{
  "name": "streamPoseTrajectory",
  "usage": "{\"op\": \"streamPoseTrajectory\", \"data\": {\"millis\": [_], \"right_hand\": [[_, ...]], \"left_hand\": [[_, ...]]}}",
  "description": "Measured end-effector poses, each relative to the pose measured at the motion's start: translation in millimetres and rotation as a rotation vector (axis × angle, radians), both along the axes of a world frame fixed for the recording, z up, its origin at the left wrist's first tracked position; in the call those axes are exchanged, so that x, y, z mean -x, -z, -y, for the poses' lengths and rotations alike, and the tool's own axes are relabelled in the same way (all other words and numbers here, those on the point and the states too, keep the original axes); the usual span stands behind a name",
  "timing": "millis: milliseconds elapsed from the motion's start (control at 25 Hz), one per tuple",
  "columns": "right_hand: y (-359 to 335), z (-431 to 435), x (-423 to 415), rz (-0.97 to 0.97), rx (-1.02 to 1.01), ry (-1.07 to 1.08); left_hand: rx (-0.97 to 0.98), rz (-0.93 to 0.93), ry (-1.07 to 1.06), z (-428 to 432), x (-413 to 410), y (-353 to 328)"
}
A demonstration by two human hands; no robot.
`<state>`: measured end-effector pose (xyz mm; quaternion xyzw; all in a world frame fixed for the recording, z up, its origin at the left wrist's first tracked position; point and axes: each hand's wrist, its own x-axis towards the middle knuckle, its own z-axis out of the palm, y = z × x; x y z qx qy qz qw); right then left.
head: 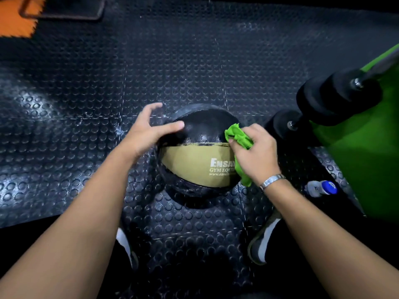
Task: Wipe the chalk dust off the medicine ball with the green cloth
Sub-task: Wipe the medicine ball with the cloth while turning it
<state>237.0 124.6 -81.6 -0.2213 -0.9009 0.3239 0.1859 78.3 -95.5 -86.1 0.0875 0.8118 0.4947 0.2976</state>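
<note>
A black medicine ball with a tan panel and white lettering sits on the studded rubber floor in front of me. My left hand rests on its upper left side, fingers spread, thumb lying across the top. My right hand grips a bunched green cloth and presses it against the ball's right side. A strip of the cloth hangs below my palm. Pale chalky smears show on the ball's black top.
A green bench frame with black foam rollers stands close on the right. A small bottle with a blue cap lies by its base. My shoes sit just behind the ball. An orange mat is far left.
</note>
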Motion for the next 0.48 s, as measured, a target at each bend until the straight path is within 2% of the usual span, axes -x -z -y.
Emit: {"op": "streamPoseTrajectory", "data": {"millis": [80,160,200,320,480], "right_hand": [[3,12,-4,-0.058,0.04,0.017],[6,26,-9,-0.104,0.058,0.015],[6,36,-12,-0.115,0.05,0.002],[1,56,-19,-0.075,0.165,-0.02],[4,25,-15,-0.055,0.655,0.379]], "left_hand": [[0.043,-0.356,-0.121,-27,-10,-14],[0.049,-0.655,-0.021,-52,-27,-19],[0.054,-0.748,0.058,-60,-37,-16],[0.094,-0.928,0.1,-57,-63,5],[0.124,-1.001,-0.002,-25,-81,28]]}}
